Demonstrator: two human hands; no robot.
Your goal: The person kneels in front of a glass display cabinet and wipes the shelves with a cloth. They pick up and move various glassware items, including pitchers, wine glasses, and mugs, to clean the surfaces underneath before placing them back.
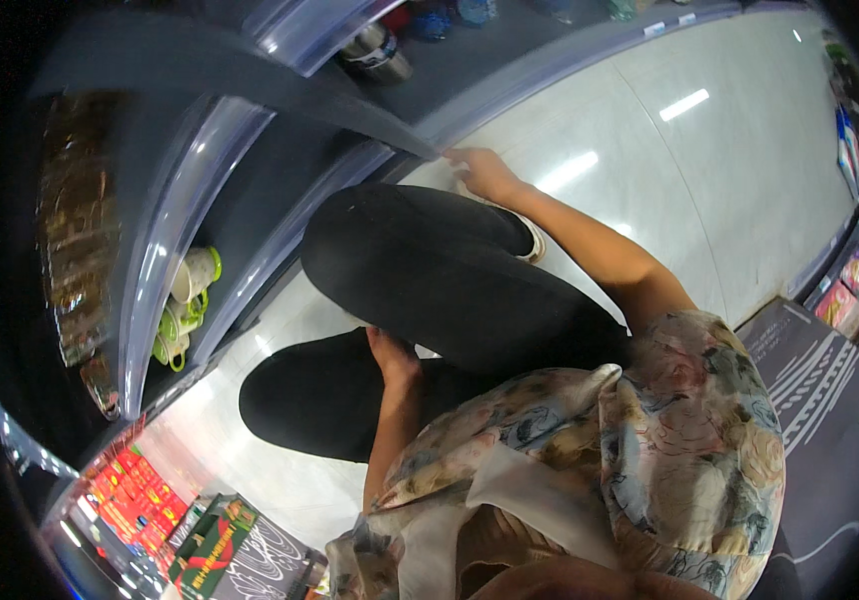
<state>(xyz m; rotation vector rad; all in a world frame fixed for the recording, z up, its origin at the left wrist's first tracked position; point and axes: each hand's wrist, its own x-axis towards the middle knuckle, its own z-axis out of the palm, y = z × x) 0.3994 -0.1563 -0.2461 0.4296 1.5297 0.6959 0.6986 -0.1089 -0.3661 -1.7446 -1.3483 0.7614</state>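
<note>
My right hand [486, 176] reaches out beyond my knee, its fingertips at the lower corner of a dark grey shelf divider panel [369, 112]; whether they grip it is unclear. My left hand [393, 356] is low between my bent, black-clad knees, with its fingers mostly hidden by the leg. Several white and green mugs [195, 276] stand on a lower shelf at the left. Past the panel, a stainless steel cup or flask [378, 56] sits on a dark shelf, with blue items partly visible beside it.
Clear plastic edge strips [174, 225] run along the shelves close to my knees. Packaged goods [81, 240] fill a shelf at far left. Red packages [133, 491] and a green box [216, 547] are at lower left. A dark printed box or panel [827, 405] lies behind my right shoulder.
</note>
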